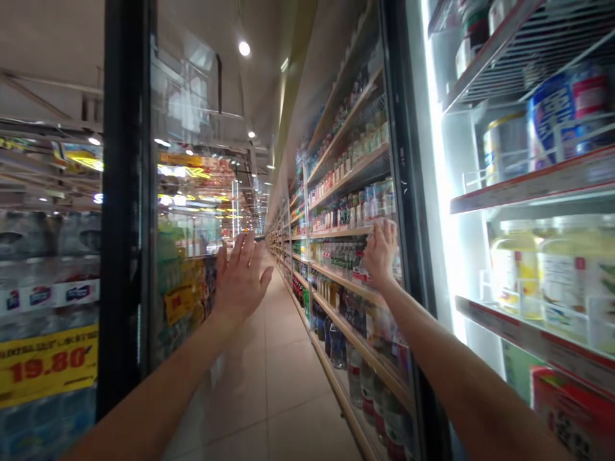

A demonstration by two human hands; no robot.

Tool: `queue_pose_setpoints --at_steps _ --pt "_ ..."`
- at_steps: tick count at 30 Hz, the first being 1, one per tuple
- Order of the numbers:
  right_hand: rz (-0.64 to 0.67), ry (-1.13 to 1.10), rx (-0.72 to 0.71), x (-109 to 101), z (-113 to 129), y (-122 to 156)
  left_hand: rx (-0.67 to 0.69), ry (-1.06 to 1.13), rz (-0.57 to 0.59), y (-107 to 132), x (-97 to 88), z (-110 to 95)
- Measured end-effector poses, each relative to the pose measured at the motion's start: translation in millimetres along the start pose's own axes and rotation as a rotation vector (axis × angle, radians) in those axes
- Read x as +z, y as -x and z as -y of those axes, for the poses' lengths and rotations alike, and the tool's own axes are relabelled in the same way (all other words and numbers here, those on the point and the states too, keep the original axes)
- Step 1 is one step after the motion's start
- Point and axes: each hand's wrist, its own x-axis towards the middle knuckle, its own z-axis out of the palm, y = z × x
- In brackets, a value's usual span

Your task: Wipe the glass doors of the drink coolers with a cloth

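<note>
A glass cooler door (266, 307) with a dark frame stands across the view in front of me. My left hand (241, 275) is raised at the glass, palm away from me, with its fingers spread and nothing in them. Towards the door's right side, my right hand (381, 248) is closed, its fingers curled and the knuckles up. What those fingers hold, if anything, is hidden. Just beyond my right hand runs the dark door frame (406, 192). Shelves of bottles (346, 211) show in the glass, partly behind my right hand.
At the right is a lit cooler with wire shelves, a shelf edge (533, 182), pale yellow bottles (516, 269) and cans. A red box (574, 410) sits lower down. On the left are packs of water bottles (48, 269) with a yellow price sign (48, 365).
</note>
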Motion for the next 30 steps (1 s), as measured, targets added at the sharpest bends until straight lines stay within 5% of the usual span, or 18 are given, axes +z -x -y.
queue_pose_setpoints --at_steps 4,7,10,14,17,20,23,26,30 --pt "0.19 -0.034 -0.41 9.4 63.3 21.0 -0.002 0.012 -0.007 -0.3 2.3 -0.5" --pt "0.307 -0.049 -0.626 9.4 85.6 35.1 0.008 0.014 0.005 -0.1 0.4 1.7" --pt "0.273 -0.03 -0.55 5.3 67.9 30.4 0.024 0.003 0.028 -1.2 -4.9 3.4" --pt "0.054 -0.027 -0.184 7.3 27.1 -2.0 0.024 -0.018 0.058 -8.8 -13.3 2.1" --pt "-0.02 -0.063 -0.063 15.6 28.8 -25.4 0.013 -0.005 0.047 -17.9 -16.3 1.3" --pt "0.053 -0.077 -0.183 22.4 63.5 -27.9 0.017 -0.001 0.017 -24.1 -16.4 4.2" --pt "0.203 -0.076 -0.484 24.1 101.8 -10.6 0.038 -0.015 0.044 -24.1 -16.0 10.5" --pt "0.293 -0.072 -0.686 21.7 111.7 5.8 0.073 -0.038 0.07 -20.9 -15.5 17.2" --pt "0.168 -0.032 -0.453 15.6 68.7 -0.8 0.074 -0.058 0.033 -20.0 -14.3 19.3"
